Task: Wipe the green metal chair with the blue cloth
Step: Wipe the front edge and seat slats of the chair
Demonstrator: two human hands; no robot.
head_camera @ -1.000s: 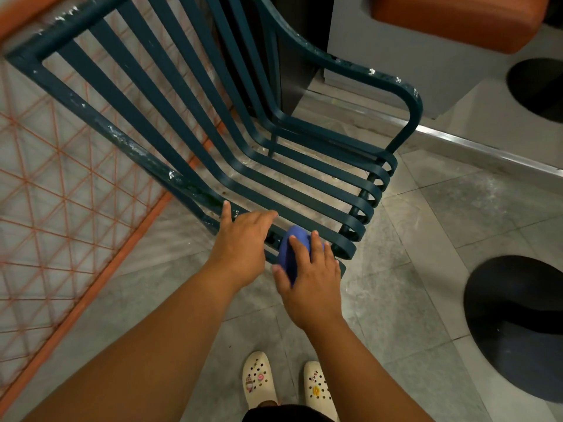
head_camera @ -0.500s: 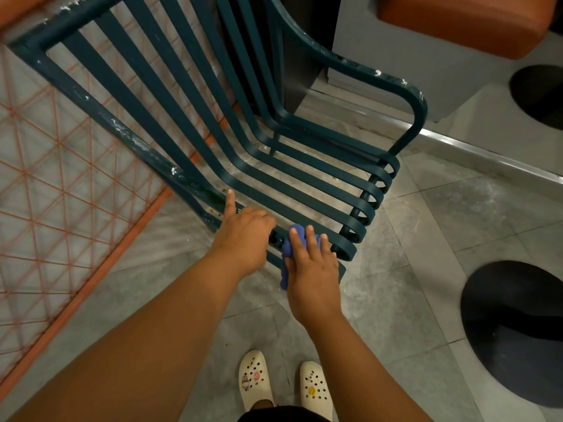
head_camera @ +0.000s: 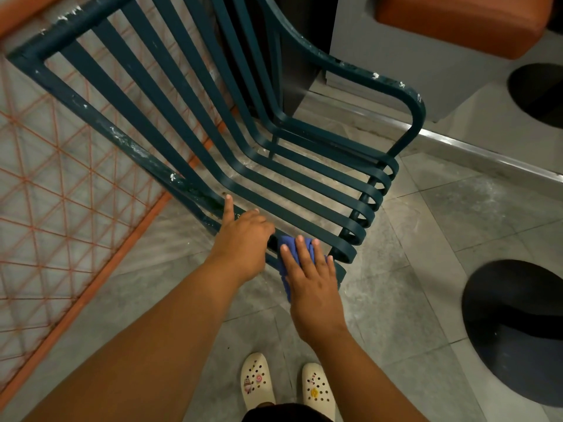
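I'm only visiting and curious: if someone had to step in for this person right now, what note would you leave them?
Left hand: fingers curled over the near side rail of the green chair, index finger pointing along it, steadying the chair.
Right hand: fingers spread flat, pressing the blue cloth onto the front end of the nearest seat slat.
Done: cannot tell which parts have been wiped; pale specks show on the near rail and the far armrest.
Left: judging by those specks, probably the seat slats, back slats, rails and armrest.
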